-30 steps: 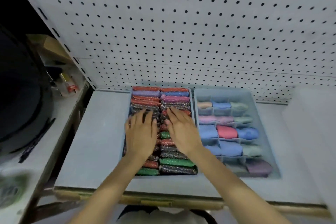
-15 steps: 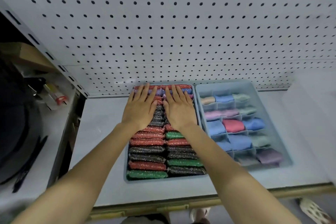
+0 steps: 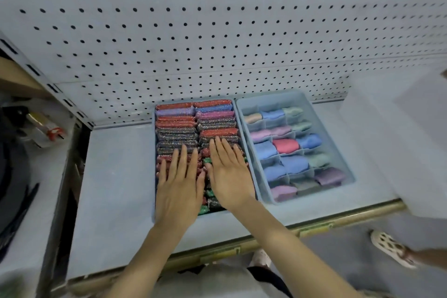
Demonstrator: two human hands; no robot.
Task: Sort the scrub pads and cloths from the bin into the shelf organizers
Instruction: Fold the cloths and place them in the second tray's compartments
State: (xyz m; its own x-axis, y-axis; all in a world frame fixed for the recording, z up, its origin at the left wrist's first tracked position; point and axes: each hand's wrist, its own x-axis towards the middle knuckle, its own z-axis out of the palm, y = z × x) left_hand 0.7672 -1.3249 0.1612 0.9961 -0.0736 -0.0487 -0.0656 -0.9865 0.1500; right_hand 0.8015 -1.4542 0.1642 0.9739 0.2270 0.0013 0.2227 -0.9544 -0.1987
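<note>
Toward 6 o'clock across the scrub pads (image 3: pixel 176 133), the flat, open left hand (image 3: pixel 179 185) and right hand (image 3: pixel 229 176) are drawn back; rows are judged settled

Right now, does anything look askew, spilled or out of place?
Nothing stands out. Scrub pads fill the left organizer in two tidy rows, cloths sit rolled in the divided organizer, and left hand and right hand lie flat on pads.

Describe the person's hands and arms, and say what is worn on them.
The left hand and right hand are bare: no gloves, rings, watch or bracelet in view. The left arm and right arm show no sleeves up to the frame edge.
</note>
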